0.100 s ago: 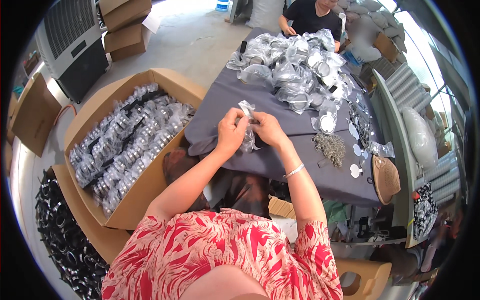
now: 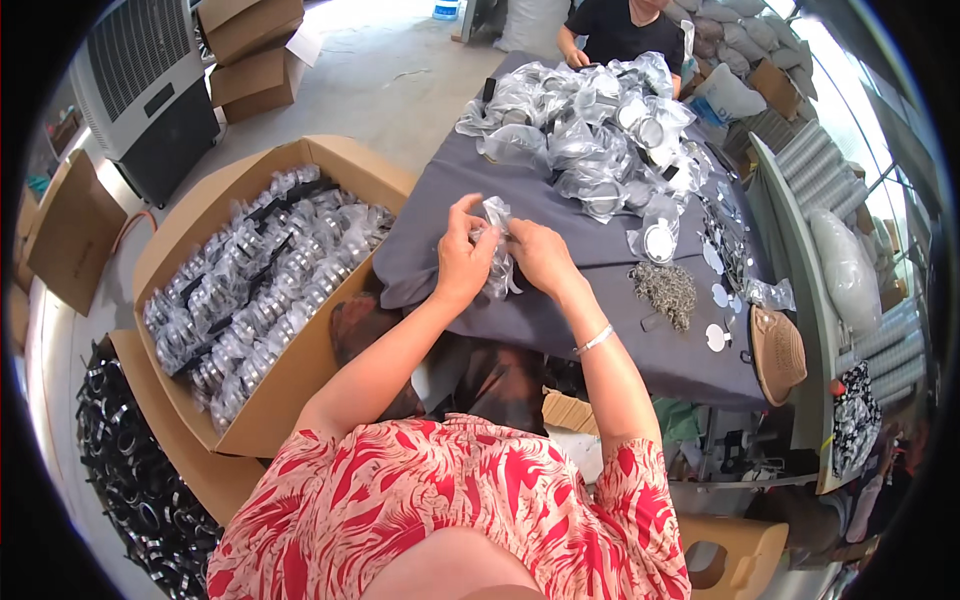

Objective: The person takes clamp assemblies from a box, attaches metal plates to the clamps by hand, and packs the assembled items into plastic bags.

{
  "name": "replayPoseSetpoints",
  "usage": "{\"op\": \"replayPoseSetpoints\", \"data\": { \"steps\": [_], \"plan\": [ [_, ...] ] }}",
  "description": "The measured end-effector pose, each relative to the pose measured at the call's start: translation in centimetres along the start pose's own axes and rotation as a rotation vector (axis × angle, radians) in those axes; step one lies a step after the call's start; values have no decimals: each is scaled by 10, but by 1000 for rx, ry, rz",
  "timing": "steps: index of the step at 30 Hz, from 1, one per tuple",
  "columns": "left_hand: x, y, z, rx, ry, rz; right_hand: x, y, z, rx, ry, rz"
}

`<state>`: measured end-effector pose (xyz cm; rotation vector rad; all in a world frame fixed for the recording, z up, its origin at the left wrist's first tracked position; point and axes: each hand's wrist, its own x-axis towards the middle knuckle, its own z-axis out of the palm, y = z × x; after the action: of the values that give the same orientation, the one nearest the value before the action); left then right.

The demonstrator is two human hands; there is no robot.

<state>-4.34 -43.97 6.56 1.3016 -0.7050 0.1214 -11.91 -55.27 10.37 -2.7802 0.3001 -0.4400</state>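
Both my hands are over the near left part of the table with a clear plastic bag (image 2: 497,280) between them. My left hand (image 2: 464,252) grips the bag's left side between thumb and fingers, its index finger raised and bent. On the other side my right hand (image 2: 540,255) pinches the bag near its top; a silver bracelet circles that wrist. What the bag contains is hard to make out. Farther back lies a heap of round metallic pieces in clear bags (image 2: 600,130). One bagged piece with a white disc (image 2: 658,242) rests at the heap's near edge.
On my left stands a cardboard box (image 2: 330,325) filled with rows of bagged pieces. Black ring-shaped parts (image 2: 140,490) are piled below it. Small metal parts (image 2: 665,292), white discs (image 2: 716,337) and a straw hat (image 2: 776,355) occupy the table's right side. Another person (image 2: 630,35) sits across.
My left fingers have lifted and loosened slightly around the bag's top. The view has shifted a little; the bag stays between both hands.
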Motion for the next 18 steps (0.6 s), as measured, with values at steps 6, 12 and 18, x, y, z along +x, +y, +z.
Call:
{"op": "replayPoseSetpoints", "data": {
  "steps": [6,12,18],
  "plan": [
    [9,-4,5,77,-40,8,-8,-11,-8,-271,15,-84],
    [6,-4,5,-48,-116,-169,-6,-5,-3,-274,61,-7],
    [-2,3,2,51,-354,88,7,22,4,183,196,63]
  ]
}}
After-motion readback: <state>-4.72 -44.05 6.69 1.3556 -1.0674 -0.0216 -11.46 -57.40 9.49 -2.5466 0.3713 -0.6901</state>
